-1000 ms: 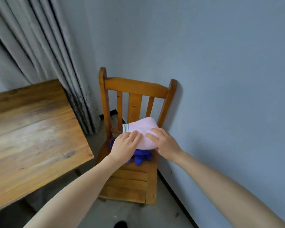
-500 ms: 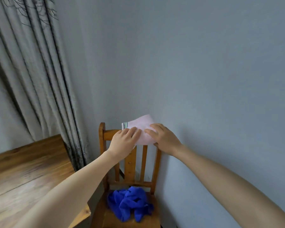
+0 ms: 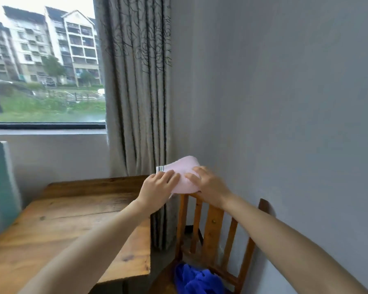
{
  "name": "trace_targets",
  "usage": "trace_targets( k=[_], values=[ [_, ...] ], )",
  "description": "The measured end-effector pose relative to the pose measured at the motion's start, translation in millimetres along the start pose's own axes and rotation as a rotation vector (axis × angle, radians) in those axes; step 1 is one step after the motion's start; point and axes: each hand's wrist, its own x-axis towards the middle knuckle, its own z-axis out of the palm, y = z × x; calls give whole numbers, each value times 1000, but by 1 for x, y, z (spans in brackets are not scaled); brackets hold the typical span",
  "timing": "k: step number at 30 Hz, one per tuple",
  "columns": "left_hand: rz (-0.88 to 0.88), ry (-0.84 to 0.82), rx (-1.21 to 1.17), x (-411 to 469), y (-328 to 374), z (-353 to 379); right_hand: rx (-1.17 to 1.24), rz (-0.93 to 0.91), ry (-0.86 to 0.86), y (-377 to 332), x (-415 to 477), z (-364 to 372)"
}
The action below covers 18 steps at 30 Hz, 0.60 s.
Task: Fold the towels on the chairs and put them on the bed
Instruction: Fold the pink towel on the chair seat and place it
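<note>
- Gripping the folded pink towel (image 3: 185, 169) from either side, the left hand (image 3: 157, 190) and right hand (image 3: 209, 187) hold it just above the wooden chair's (image 3: 213, 221) top rail.
- A crumpled blue towel (image 3: 198, 281) lies on the chair's seat.
- A wooden table (image 3: 62, 219) stands left of the chair, with a patterned curtain (image 3: 136, 81) behind.
</note>
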Motion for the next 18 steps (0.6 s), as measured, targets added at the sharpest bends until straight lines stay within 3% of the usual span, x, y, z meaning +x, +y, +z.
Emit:
trace_targets(
  k=[6,9,11,14,18],
  values=[
    [-301,-103,253,-77,5,-81,205,-357,82,-69,37,17],
    [-471,-235,387,-129,17,-137,220,-547,98,-130,52,23],
    [-557,-310,469,-161,26,-180,358,-633,113,-179,58,23],
    [-666,-350,603,-204,43,-247,571,-768,121,-255,60,5],
    [-765,-392,786,-257,68,-317,648,-923,182,-337,62,-23]
  ],
)
